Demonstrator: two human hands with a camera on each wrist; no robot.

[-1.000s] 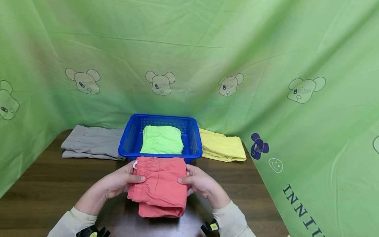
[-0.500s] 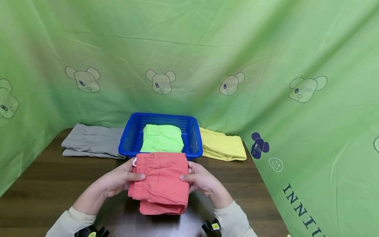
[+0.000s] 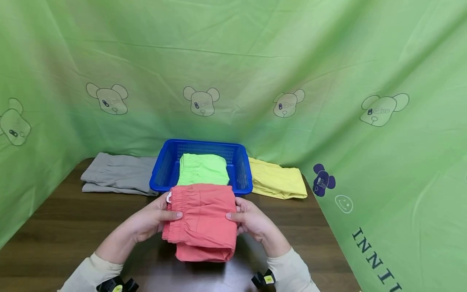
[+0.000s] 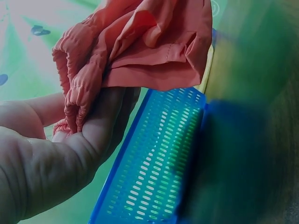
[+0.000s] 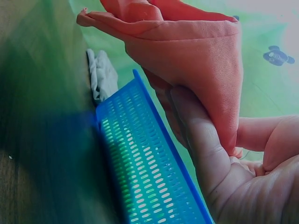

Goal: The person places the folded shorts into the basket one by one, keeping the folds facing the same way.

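Observation:
Folded red shorts [image 3: 204,219] are held up in front of the basket by both hands. My left hand [image 3: 151,219] grips the gathered waistband side, thumb on top and fingers beneath, beside a white drawstring loop [image 3: 169,197]. My right hand [image 3: 255,223] pinches the opposite edge the same way. A folded bright green garment [image 3: 202,169] lies inside the blue basket [image 3: 165,188], its near part hidden by the red shorts. In the left wrist view the waistband [image 4: 84,79] sits between thumb and fingers; in the right wrist view the red cloth [image 5: 196,60] hangs over my fingers.
Folded grey cloth [image 3: 120,174] lies left of the basket, and folded yellow cloth [image 3: 279,178] lies to its right. A green printed curtain [image 3: 233,61] hangs behind and along both sides of the brown wooden table [image 3: 65,235].
Both hands have raised the red shorts slightly toward the basket, and the shorts cover a little more of its near rim and the green garment. The head view has shifted slightly.

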